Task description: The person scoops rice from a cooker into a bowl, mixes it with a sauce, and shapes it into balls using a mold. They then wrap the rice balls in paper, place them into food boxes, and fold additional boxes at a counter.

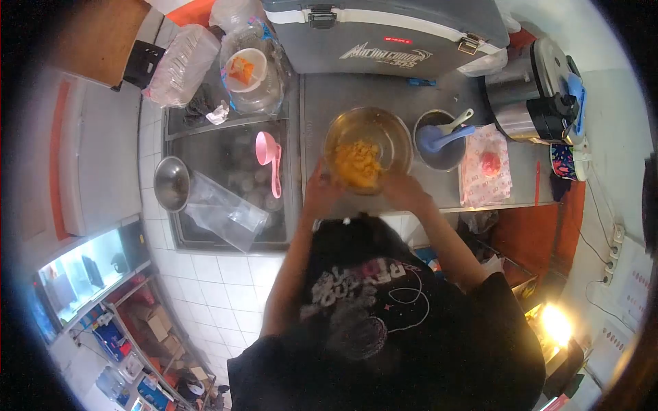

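Note:
A wide metal mixing bowl [399,130] sits near the counter's front edge, with a clump of orange-yellow food pieces [358,164] in it. At its lower left rim is my left hand [323,194], gripping the side; the fingers are partly smeared by motion. My right hand [407,192] holds the lower right rim, its fingertips partly hidden and blurred. To the right of the bowl stands a smaller metal pot [449,161] with a blue ladle [435,139] and a pale-handled utensil [460,120] resting in it.
Patterned paper sheets [490,181] with a round red item lie at the right. A grey cooler box [384,41] and a large steel container [510,89] stand behind. Left are a pink scoop [269,154], a clear plastic bag [229,212] and a small metal bowl [171,183].

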A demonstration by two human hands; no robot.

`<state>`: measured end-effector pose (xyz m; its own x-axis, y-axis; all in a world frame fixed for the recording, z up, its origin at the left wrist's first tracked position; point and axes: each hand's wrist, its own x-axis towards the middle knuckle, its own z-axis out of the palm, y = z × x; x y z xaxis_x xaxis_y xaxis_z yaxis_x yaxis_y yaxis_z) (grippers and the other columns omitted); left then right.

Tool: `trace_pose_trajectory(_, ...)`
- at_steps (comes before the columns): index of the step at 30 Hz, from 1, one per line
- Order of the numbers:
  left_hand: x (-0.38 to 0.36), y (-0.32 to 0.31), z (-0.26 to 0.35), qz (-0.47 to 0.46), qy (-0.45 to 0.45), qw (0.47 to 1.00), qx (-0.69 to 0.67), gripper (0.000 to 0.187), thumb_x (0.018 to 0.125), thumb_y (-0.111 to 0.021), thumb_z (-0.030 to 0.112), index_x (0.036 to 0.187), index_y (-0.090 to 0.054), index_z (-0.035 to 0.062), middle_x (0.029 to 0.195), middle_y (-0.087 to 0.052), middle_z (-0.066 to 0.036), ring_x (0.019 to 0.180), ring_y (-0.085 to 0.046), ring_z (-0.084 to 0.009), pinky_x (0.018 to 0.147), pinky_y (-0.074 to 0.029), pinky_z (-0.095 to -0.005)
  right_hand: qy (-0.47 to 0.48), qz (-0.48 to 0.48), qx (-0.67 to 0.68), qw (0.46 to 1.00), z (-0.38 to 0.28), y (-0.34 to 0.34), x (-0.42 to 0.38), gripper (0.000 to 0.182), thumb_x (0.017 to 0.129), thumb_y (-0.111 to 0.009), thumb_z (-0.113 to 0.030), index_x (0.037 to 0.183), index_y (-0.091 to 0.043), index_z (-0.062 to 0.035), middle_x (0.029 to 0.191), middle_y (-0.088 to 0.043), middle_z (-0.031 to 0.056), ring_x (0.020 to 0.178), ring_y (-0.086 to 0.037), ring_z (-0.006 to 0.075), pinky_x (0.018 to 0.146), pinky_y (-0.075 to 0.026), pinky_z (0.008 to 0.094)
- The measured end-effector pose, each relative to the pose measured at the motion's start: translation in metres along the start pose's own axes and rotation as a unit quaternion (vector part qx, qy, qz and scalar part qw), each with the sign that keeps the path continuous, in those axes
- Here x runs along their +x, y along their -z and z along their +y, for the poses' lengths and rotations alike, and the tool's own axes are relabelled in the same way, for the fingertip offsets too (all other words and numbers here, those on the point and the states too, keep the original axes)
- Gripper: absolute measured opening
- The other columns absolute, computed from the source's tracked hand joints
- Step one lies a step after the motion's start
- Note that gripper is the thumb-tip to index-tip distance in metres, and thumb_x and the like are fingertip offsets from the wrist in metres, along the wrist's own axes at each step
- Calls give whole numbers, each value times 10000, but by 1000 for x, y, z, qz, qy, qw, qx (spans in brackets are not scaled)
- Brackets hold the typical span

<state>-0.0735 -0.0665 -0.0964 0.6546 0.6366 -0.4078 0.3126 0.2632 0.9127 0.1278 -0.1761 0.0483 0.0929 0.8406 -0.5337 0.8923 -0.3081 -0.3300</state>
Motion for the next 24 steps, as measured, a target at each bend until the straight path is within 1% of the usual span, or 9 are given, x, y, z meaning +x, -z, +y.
trace_pose_trajectory(2, 0, 2, -9, 7, -77, 993, 87, 679, 956, -557, 165, 1510, -164, 158, 943, -542, -91, 869, -636, -206, 749, -606, -364, -30, 6, 5, 1000, 1, -30, 17, 239, 841, -493, -170, 880, -645, 11, 854, -658, 224, 836, -654, 394, 713, -515, 503)
trace_pose_trajectory(5, -2, 1, -10, -1, -97, 994, 42, 718, 941, -581, 290, 1509, -165, 150, 949, -539, -95, 876, -646, -222, 740, -606, -358, -68, 25, 38, 997, -10, -9, 14, 241, 803, -521, -155, 868, -658, 33, 835, -661, 236, 808, -659, 396, 729, -517, 499)
trace_pose_trajectory(10, 5, 6, -18, -23, -63, 997, -26, 811, 894, -591, 457, 1508, -161, 150, 980, -545, -97, 851, -671, -248, 710, -606, -347, -44, -17, 67, 997, -18, -20, 11, 231, 758, -549, -126, 846, -669, 51, 829, -662, 254, 822, -663, 389, 751, -513, 505)
trace_pose_trajectory(11, 5, 6, -20, -34, -73, 995, -59, 838, 882, -589, 495, 1509, -157, 146, 985, -549, -97, 836, -678, -255, 703, -606, -347, 2, 81, 33, 996, -13, -44, 22, 232, 756, -550, -123, 851, -670, 51, 834, -660, 263, 839, -663, 385, 756, -514, 501)
trace_pose_trajectory(13, -1, 0, -17, -27, -54, 988, -145, 848, 881, -592, 492, 1508, -149, 132, 983, -563, -103, 821, -683, -261, 701, -605, -344, 47, 179, 0, 983, -22, -34, 20, 234, 755, -550, -121, 856, -671, 52, 840, -658, 271, 856, -663, 381, 761, -515, 498)
trace_pose_trajectory(15, 4, 1, -12, -14, -41, 972, -232, 859, 880, -596, 488, 1507, -141, 118, 981, -576, -108, 807, -687, -267, 700, -605, -341, -56, 57, 65, 995, -24, -6, 13, 254, 760, -545, -136, 866, -665, 61, 847, -654, 282, 857, -663, 385, 776, -511, 493)
trace_pose_trajectory(17, 1, 5, -15, -4, -43, 995, -91, 794, 925, -570, 417, 1508, -128, 110, 983, -591, -116, 798, -690, -264, 698, -605, -335, -69, 20, 84, 994, -28, 1, 13, 279, 763, -582, -205, 875, -663, 38, 860, -655, 262, 858, -652, 391, 787, -506, 496)
trace_pose_trajectory(21, -3, 5, -3, -8, 20, 995, -100, 687, 969, -529, 317, 1507, -150, 120, 974, -594, -108, 808, -680, -243, 709, -601, -325, -43, 21, 52, 998, -12, -40, 41, 326, 794, -597, -278, 865, -655, 34, 885, -653, 250, 851, -641, 400, 789, -500, 498)
trace_pose_trajectory(24, 4, 4, -12, 23, -109, 989, 93, 598, 988, -497, 221, 1500, -202, 129, 943, -594, -102, 825, -656, -205, 723, -597, -322, -63, 61, 235, 968, 26, -42, 44, 295, 820, -582, -251, 848, -658, 33, 908, -655, 251, 852, -643, 395, 787, -498, 489)
